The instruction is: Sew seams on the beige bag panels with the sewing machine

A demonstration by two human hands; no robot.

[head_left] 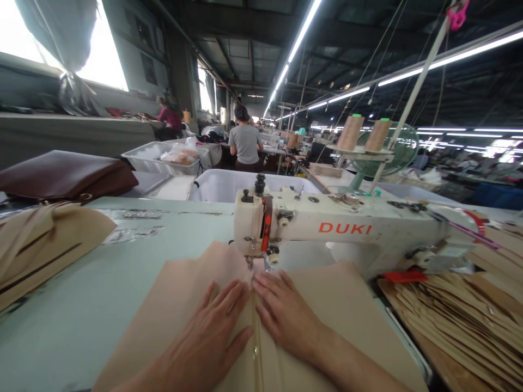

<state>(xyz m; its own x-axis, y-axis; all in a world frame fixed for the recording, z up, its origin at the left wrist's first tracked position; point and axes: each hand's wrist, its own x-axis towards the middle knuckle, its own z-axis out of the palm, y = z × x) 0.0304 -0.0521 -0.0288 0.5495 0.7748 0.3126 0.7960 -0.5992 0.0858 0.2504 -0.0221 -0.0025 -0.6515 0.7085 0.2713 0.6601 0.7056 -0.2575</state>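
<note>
Under the left hand [210,332] and right hand [292,310], fingers [267,288] loosely spread and gripping nothing, lies the beige panel [335,299].

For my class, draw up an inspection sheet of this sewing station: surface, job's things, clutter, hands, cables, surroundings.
Surface: pale green tabletop, worn along its far side.
Job's things: beige panel spread beneath the head of the sewing machine.
Clutter: layered beige pieces at right; dark brown bag-like item at left.
Hands: left hand and right hand both laid on the panel, fingertips near the needle area.
Cables: thin lines overhead; cables or threads, unclear.
Surroundings: person in grey, back turned; green fan.
</note>
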